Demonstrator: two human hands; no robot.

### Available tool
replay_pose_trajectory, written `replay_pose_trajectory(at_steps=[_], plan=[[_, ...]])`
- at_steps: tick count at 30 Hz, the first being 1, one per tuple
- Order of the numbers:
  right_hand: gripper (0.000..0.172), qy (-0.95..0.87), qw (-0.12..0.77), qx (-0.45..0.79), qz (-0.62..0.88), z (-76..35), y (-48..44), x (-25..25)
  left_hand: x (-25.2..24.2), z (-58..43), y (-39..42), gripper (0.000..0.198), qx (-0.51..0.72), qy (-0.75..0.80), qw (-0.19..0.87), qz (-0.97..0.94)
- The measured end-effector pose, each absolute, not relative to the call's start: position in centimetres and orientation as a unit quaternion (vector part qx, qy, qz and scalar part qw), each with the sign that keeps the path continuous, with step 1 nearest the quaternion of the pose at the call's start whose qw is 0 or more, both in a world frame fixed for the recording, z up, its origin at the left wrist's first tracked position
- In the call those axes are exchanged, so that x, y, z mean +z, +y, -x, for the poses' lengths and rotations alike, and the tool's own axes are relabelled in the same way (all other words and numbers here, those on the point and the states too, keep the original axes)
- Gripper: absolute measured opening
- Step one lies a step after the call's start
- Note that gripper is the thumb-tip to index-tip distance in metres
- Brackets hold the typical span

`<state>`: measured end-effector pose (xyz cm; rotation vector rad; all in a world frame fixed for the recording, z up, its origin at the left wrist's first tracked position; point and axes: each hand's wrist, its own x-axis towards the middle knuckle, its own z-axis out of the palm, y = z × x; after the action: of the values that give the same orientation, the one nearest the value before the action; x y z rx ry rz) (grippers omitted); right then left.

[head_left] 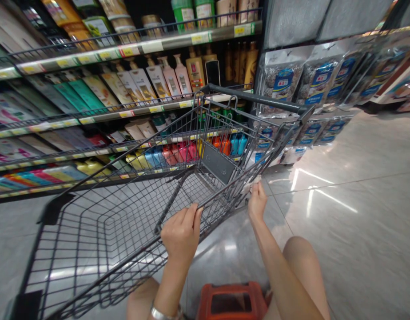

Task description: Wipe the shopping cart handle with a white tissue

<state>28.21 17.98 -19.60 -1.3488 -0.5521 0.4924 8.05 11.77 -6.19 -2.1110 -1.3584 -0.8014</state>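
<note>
A dark grey wire shopping cart (101, 218) stands in front of me, with no goods in its basket. My left hand (183, 229) is closed over the near top rail of the cart, its fingers curled round the bar. Further right, my right hand (257, 200) pinches a crumpled whitish cloth (251, 184) against the side wires near the handle end. Whether it is cloth or tissue is hard to make out. The cart's handle bar (258, 98) lies beyond my right hand, near the shelves. A grey plastic panel (218, 164) sits inside at the child seat.
Store shelves (141, 46) with shampoo bottles (154, 80) and tubs run behind the cart. Packs of steel scourers (281, 82) hang at the right. Between my knees is an orange-red plastic object (206, 302) with a dark opening. Shiny grey tiles (358, 213) make up the floor.
</note>
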Motion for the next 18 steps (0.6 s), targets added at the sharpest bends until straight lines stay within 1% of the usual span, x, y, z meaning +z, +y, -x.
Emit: replay_pose_trajectory(at_steps=[6,8,12,15,18], plan=[[0.044,-0.241,0.695,0.135,0.664,-25.9,17.0,-21.7,-6.3,-8.1,11.7,0.019,-0.286,-0.514,0.236,0.773],[0.041,-0.245,0.678,0.142,0.678,-24.9,16.6,-23.1,-6.4,-8.0,11.7,0.02,-0.285,-0.515,0.238,0.773],[0.037,-0.268,0.643,0.205,0.688,-23.1,15.0,-26.5,-6.5,-7.9,11.8,0.018,-0.282,-0.512,0.245,0.773],[0.04,-0.264,0.634,0.229,0.69,-22.9,13.6,-28.1,-6.6,-7.9,11.8,0.017,-0.279,-0.508,0.246,0.777],[0.048,-0.24,0.634,0.221,0.701,-24.7,13.8,-27.4,-6.6,-7.9,11.7,0.016,-0.286,-0.506,0.249,0.775]])
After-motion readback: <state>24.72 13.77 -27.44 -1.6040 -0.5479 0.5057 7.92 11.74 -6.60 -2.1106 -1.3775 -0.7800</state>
